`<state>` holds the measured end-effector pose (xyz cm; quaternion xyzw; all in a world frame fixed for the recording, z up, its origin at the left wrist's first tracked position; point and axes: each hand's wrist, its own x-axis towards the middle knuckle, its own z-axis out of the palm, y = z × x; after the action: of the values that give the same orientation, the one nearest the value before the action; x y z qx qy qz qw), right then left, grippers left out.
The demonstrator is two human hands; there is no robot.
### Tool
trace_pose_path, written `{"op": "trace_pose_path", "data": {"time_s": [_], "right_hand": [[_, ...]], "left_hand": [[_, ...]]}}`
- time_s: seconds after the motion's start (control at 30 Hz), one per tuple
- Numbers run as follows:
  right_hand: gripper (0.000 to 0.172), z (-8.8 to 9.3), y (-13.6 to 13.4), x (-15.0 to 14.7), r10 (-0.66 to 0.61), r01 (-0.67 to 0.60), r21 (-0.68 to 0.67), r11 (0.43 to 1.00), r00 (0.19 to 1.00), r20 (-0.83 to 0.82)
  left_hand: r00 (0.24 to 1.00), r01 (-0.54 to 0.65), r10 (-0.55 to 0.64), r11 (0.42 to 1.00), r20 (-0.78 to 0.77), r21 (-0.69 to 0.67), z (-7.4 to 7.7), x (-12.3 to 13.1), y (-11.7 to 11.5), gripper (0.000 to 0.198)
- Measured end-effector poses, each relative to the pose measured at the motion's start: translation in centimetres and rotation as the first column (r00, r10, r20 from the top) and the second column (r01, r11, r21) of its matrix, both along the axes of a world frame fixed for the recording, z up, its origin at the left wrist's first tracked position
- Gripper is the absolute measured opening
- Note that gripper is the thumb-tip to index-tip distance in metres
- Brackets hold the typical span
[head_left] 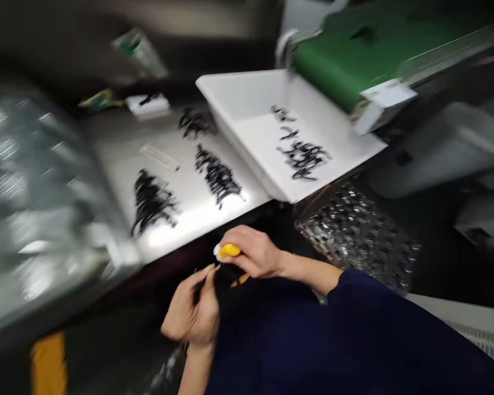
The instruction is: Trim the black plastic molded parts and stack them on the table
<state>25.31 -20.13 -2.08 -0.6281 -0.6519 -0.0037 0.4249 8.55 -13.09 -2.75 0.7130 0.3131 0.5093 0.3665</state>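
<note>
The right hand point(253, 253) grips a yellow handle point(229, 251), and the left hand point(191, 314) pinches a thin dark bit point(197, 292). Both are just off the steel counter's point(177, 225) front edge, near black piles point(151, 200) and a white tray point(226, 123).

From where I stand, the right hand point(251, 252) has open air ahead of it up to the edge of the worktop point(189, 230), with the left hand point(193, 312) just below it. Past that edge, black piles point(152, 200) lie on the worktop with a pale gap between them. The white tray point(247, 159) blocks the way further along, a mesh basket point(354, 236) sits beside the hands, and a blurred silvery mass point(37, 192) walls off the far side.
</note>
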Motion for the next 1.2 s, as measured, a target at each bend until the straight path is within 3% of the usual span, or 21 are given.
{"op": "trace_pose_path", "data": {"time_s": [0.07, 0.17, 0.23, 0.33, 0.43, 0.53, 0.67, 0.9, 1.03, 1.13, 1.2], "right_hand": [[0.018, 0.3, -0.3, 0.4, 0.040, -0.038, 0.096, 0.995, 0.999, -0.017], [0.012, 0.3, 0.0, 0.6, -0.008, 0.015, 0.070, 0.997, 0.996, -0.092], [0.013, 0.5, 0.0, 0.2, 0.031, -0.026, 0.040, 0.999, 0.992, -0.125], [0.014, 0.4, 0.0, -0.1, 0.083, -0.082, 0.014, 0.997, 0.994, -0.077], [0.013, -0.1, 0.2, 0.6, 0.011, -0.014, -0.040, 0.999, 0.998, -0.068], [0.013, -0.2, 0.1, 1.3, -0.020, 0.011, -0.067, 0.998, 0.989, -0.144], [0.014, 0.1, -0.2, 1.6, -0.032, 0.013, -0.088, 0.996, 0.975, -0.220], [0.015, 0.6, -0.6, 1.2, -0.014, -0.012, -0.083, 0.997, 0.952, -0.304], [0.016, 1.1, -1.1, 0.0, -0.010, 0.001, -0.034, 0.999, 0.964, -0.267], [0.020, 0.8, -1.0, -0.9, 0.062, -0.046, 0.102, 0.994, 0.985, -0.161], [0.023, 0.4, -0.8, -1.0, 0.042, -0.029, 0.177, 0.984, 0.997, -0.069]], "left_hand": [[0.996, 0.013, 0.007, 0.975, -0.088, 0.223, 0.0, -0.3, -0.5, 0.009], [0.995, 0.014, 0.014, 0.963, -0.099, 0.269, 0.1, -0.3, -0.3, 0.009], [0.993, 0.021, 0.015, 0.955, -0.118, 0.297, 0.2, -0.4, -0.2, 0.010], [0.988, 0.051, 0.007, 0.928, -0.153, 0.369, 0.3, -0.8, -0.3, 0.013], [0.991, 0.046, 0.005, 0.926, -0.134, 0.375, 0.1, -1.0, -0.4, 0.013], [0.996, 0.033, -0.005, 0.948, -0.089, 0.315, -0.2, -1.0, -0.3, 0.008], [0.999, 0.011, -0.006, 0.995, -0.051, 0.095, -0.7, -1.1, -0.4, 0.002], [0.998, 0.016, -0.006, 0.988, 0.061, -0.153, -1.5, -1.3, -0.8, 0.003], [0.998, 0.009, 0.003, 0.980, 0.063, -0.199, -1.5, -1.1, -0.8, 0.006], [0.995, 0.000, 0.026, 0.963, 0.095, -0.270, -1.3, -0.7, -0.9, 0.011], [0.988, -0.005, 0.056, 0.943, 0.143, -0.332, -1.2, -0.3, -0.8, 0.016]]}}
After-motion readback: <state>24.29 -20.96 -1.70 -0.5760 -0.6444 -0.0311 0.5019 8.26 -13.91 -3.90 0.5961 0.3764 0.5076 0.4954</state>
